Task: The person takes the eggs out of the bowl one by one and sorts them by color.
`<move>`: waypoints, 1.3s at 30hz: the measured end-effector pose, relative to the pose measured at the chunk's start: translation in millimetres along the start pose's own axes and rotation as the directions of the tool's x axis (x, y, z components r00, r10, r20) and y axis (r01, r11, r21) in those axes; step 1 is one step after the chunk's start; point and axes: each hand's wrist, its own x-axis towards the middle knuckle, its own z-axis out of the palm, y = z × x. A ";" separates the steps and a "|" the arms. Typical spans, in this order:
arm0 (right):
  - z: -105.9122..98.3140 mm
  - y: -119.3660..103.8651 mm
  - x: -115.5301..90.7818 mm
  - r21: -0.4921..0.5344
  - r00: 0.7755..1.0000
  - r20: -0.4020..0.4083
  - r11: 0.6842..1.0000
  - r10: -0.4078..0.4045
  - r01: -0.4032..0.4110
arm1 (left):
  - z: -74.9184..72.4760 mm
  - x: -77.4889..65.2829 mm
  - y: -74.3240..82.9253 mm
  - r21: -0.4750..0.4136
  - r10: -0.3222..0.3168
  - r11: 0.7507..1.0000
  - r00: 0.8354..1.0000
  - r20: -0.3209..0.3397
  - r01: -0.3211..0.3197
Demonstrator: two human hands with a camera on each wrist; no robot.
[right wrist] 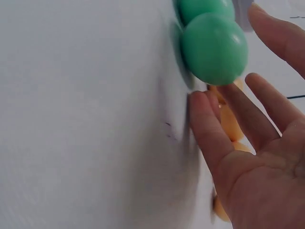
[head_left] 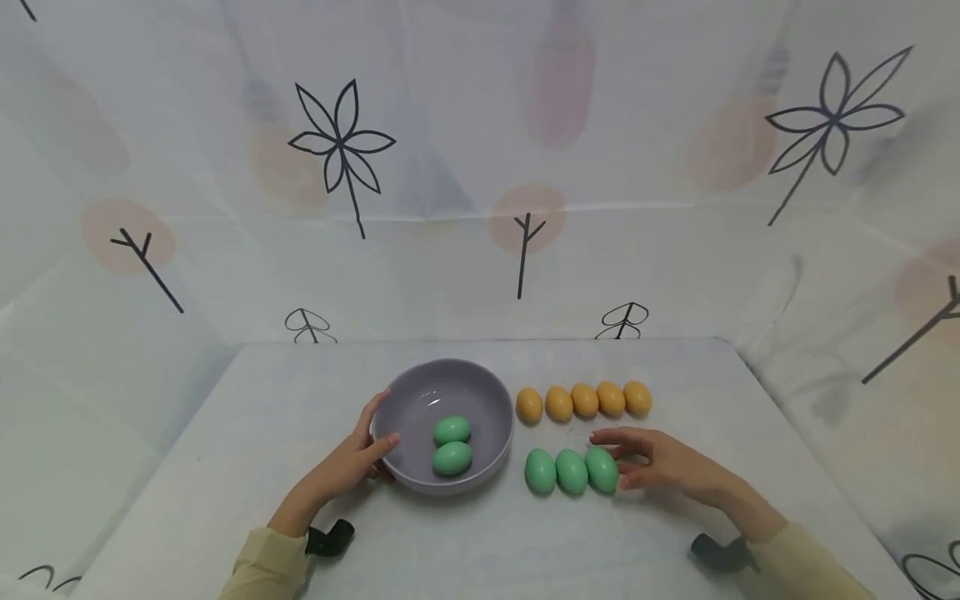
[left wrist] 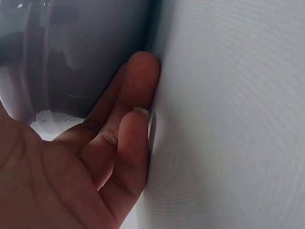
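Note:
A greyish-purple bowl (head_left: pixel 408 400) stands on the white-covered table, with two green eggs (head_left: pixel 452 445) lying in it. My left hand (head_left: pixel 347 464) holds it at the left side, thumb over the rim. In the left wrist view the fingers (left wrist: pixel 133 90) lie low against the bowl's outer wall (left wrist: pixel 81 52), close to the tabletop. Right of the bowl, three green eggs stand in a row. My right hand (head_left: pixel 667 467) reaches to the rightmost green egg (head_left: pixel 602 469); in the right wrist view its fingers are spread around that egg (right wrist: pixel 214 50), not closed on it.
Behind the green row runs a line of several orange-yellow eggs (head_left: pixel 585 401). Dark wrist straps with cameras (head_left: pixel 330 538) sit at both wrists. A patterned white cloth (head_left: pixel 450 275) hangs behind the table and at its sides.

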 end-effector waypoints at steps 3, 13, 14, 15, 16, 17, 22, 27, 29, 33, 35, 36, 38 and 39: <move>-6.4 -4.3 -1.7 -0.004 1.000 -0.013 1.000 0.025 -0.025 | 0.3 0.1 0.2 -0.003 0.006 1.000 1.000 0.001 -0.006; -16.0 -30.6 6.4 -0.014 0.996 -0.088 0.999 -0.032 0.030 | -0.4 -1.0 0.7 -0.013 -0.010 1.000 1.000 -0.001 0.010; -15.5 -34.5 9.3 -0.035 0.995 -0.095 0.999 -0.038 0.035 | -0.5 -1.2 0.7 -0.010 -0.010 1.000 1.000 -0.001 0.010; -14.9 -38.4 12.6 -0.053 0.994 -0.097 0.998 -0.042 0.037 | -0.6 -1.4 0.7 -0.010 -0.007 1.000 1.000 -0.003 0.007; -14.1 -42.3 16.1 -0.075 0.994 -0.099 0.996 -0.046 0.039 | -0.7 -1.4 0.9 -0.011 -0.007 1.000 1.000 -0.004 0.007; -13.1 -45.9 19.9 -0.088 0.994 -0.102 0.995 -0.047 0.038 | -1.0 -1.8 0.7 -0.011 -0.005 1.000 1.000 -0.004 0.005; -6.9 -60.0 40.5 -0.095 0.994 -0.086 0.994 -0.061 0.052 | -1.2 -2.2 -0.2 -0.015 -0.003 1.000 1.000 -0.002 0.003; 0.7 -75.2 63.4 -0.109 0.996 -0.030 0.991 -0.087 0.083 | 0.8 -0.7 -0.7 -0.018 -0.014 1.000 1.000 0.007 0.014; 4.7 -83.7 73.6 -0.109 0.995 -0.011 0.989 -0.104 0.102 | 1.4 -0.7 -0.5 -0.020 -0.020 1.000 1.000 0.004 0.020; 15.7 -101.7 94.5 -0.114 0.990 0.015 0.983 -0.141 0.141 | 1.2 -1.4 0.4 -0.014 -0.022 1.000 1.000 -0.007 0.022; 22.4 -109.5 104.5 -0.106 0.988 0.028 0.983 -0.151 0.153 | 0.9 -1.7 0.6 -0.010 -0.023 1.000 1.000 -0.007 0.023; 25.8 -113.5 108.9 -0.102 0.987 0.031 0.982 -0.155 0.157 | 0.8 -1.9 0.7 -0.007 -0.021 1.000 1.000 -0.005 0.021; 32.3 -120.1 118.1 -0.099 0.986 0.039 0.981 -0.162 0.165 | 0.9 -1.8 0.7 -0.004 -0.018 1.000 1.000 -0.002 0.018; 35.3 -123.4 122.2 -0.095 0.985 0.049 0.980 -0.168 0.172 | 1.0 -1.5 0.5 -0.003 -0.019 1.000 1.000 -0.001 0.019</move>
